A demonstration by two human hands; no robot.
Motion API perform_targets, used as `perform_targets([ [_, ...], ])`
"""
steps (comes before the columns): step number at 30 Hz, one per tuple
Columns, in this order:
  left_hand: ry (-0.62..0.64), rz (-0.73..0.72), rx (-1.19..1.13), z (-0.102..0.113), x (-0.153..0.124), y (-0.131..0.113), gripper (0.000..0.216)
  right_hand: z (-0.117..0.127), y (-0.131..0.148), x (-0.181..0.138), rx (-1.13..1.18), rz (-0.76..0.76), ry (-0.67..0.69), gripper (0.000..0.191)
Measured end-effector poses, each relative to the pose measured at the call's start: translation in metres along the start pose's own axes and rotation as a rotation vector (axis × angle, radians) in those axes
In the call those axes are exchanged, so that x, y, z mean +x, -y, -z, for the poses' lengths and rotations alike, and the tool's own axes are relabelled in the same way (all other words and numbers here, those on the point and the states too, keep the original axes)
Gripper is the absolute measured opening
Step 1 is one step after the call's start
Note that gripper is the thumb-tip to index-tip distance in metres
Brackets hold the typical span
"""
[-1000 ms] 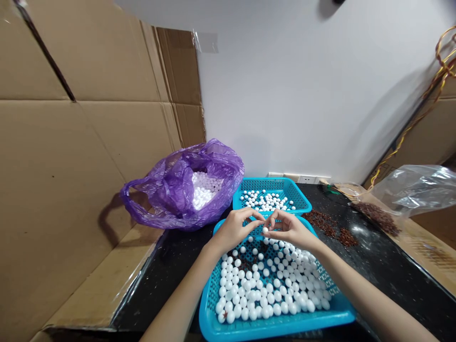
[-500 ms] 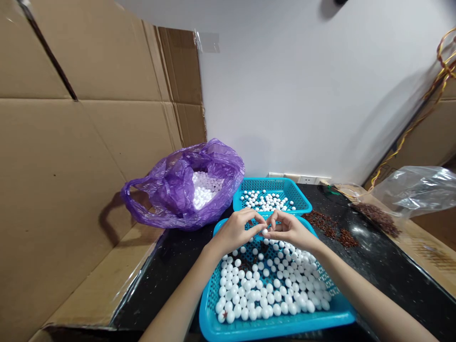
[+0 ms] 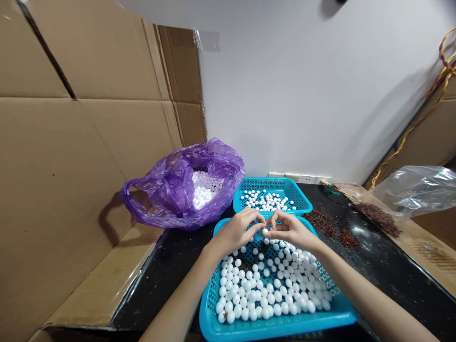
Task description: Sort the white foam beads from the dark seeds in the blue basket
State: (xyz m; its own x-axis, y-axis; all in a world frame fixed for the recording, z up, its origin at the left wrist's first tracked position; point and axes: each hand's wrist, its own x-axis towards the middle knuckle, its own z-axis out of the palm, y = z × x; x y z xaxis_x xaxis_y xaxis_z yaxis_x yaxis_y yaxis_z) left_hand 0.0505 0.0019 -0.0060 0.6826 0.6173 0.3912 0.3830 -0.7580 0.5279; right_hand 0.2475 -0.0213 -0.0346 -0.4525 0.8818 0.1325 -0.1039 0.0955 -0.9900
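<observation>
My left hand [image 3: 238, 230] and my right hand [image 3: 290, 229] meet fingertip to fingertip over the far end of the near blue basket [image 3: 210, 304]. Both pinch one small white ball [image 3: 265, 231] between them. The near basket holds several white balls with a few small brown bits among them. A second blue basket [image 3: 301, 197] just behind also holds white balls.
A purple plastic bag [image 3: 171, 190] full of white balls sits at the left rear. Brown bits [image 3: 331, 228] lie scattered on the black tabletop at right, beside a clear plastic bag [image 3: 416, 187]. Cardboard panels [image 3: 71, 166] wall the left side; a white wall stands behind.
Both hands stay together over the near basket, fingers shifting slightly around the white ball. Nothing else has moved.
</observation>
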Motion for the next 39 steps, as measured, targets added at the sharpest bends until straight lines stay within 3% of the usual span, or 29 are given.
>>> perform_targets([
  [39, 0.155, 0.004, 0.102, -0.0006, -0.0042, 0.0003, 0.009, 0.0026, -0.0019, 0.0042, 0.085, -0.071, 0.051, 0.029],
])
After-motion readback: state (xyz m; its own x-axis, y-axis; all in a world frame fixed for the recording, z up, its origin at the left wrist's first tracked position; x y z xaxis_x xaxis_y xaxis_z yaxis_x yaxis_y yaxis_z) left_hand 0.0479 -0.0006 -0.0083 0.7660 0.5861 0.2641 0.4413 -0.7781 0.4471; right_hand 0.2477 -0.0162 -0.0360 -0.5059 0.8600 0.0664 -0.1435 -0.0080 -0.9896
